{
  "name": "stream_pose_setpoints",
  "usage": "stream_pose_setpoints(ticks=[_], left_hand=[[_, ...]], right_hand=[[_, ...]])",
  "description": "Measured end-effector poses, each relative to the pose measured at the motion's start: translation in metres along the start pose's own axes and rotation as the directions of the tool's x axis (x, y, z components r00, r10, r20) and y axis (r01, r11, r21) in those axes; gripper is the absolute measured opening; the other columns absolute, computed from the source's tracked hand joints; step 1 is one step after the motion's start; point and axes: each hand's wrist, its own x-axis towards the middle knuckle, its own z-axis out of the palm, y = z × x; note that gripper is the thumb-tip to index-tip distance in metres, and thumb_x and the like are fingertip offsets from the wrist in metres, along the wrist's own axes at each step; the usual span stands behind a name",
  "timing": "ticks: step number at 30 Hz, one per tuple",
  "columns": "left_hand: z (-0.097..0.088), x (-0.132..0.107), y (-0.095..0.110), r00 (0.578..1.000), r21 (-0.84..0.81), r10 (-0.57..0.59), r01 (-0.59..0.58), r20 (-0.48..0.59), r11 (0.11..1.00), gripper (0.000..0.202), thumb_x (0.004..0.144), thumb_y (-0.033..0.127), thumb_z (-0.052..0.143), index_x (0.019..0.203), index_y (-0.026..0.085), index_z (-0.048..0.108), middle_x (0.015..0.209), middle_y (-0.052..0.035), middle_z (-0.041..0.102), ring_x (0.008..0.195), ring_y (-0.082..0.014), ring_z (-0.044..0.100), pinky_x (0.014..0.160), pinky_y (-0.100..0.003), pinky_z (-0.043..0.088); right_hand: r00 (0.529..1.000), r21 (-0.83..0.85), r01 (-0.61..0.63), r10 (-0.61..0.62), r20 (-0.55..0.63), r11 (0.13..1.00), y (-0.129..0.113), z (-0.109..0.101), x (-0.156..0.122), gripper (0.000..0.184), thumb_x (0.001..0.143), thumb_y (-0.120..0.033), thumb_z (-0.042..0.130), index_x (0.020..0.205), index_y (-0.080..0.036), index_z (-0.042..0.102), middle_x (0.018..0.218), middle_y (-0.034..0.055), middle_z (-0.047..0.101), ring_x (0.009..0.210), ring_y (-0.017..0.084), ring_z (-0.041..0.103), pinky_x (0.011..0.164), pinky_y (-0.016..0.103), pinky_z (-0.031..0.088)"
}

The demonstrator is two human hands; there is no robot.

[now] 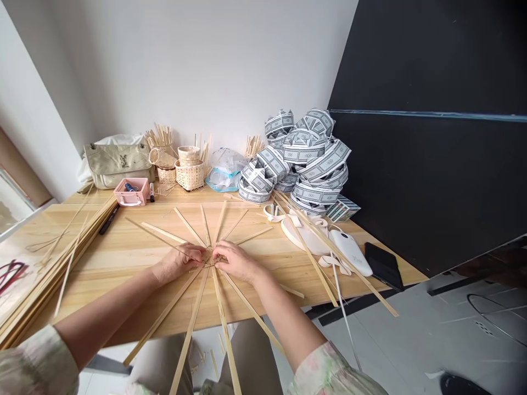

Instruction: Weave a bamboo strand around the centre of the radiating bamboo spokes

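Note:
Flat bamboo strips fan out like spokes from a small woven centre on the table, some reaching past its front edge over my lap. At the left side of that centre, my left hand is closed, its fingertips pinching the weave. A thin, darker strip runs from the upper left to this hand. My right hand curls its fingers over the right side of the centre, thumb and fingers together. Both hands partly cover the weave, so the exact strip under each fingertip is hidden.
A bundle of long strips lies on the left. Behind stand a bag, a pink box and small baskets. Patterned bands are piled at the back right, near scissors, a white device and a phone.

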Motion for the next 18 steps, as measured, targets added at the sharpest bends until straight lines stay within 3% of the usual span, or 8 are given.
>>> stream_pose_setpoints(ticks=[4,11,18], left_hand=[[0.0026,-0.0013,-0.0013,0.997,0.093,0.077,-0.075,-0.018,0.993,0.023,0.08,0.016,0.044,0.061,0.015,0.057,0.081,-0.005,0.065,0.082,-0.0167,0.055,0.076,-0.027,0.039],[0.005,-0.0002,-0.0054,0.997,0.062,0.06,-0.056,-0.051,0.996,0.017,0.077,0.013,0.049,0.062,0.015,0.058,0.087,-0.0022,0.067,0.077,-0.0142,0.056,0.071,-0.025,0.039],[0.0051,-0.0022,-0.0074,0.998,0.087,-0.008,0.012,-0.056,0.996,0.017,0.078,0.011,0.047,0.066,0.014,0.059,0.092,-0.0049,0.066,0.079,-0.0149,0.054,0.072,-0.025,0.04]], right_hand=[[0.998,-0.014,-0.047,0.046,-0.038,0.999,-0.0033,0.003,-0.0026,0.015,0.065,-0.006,0.055,0.073,-0.018,0.052,0.083,-0.0004,0.05,0.082,0.013,0.046,0.074,0.025,0.035],[0.995,0.017,-0.051,0.052,-0.086,0.999,-0.0035,0.0079,-0.0056,0.017,0.064,-0.004,0.055,0.073,-0.018,0.052,0.088,0.0011,0.051,0.091,0.015,0.044,0.082,0.028,0.033],[0.995,-0.004,-0.052,0.052,-0.088,0.999,-0.0004,0.0094,-0.0021,0.017,0.063,-0.003,0.053,0.072,-0.018,0.052,0.086,0.0007,0.051,0.088,0.015,0.045,0.079,0.028,0.034]])
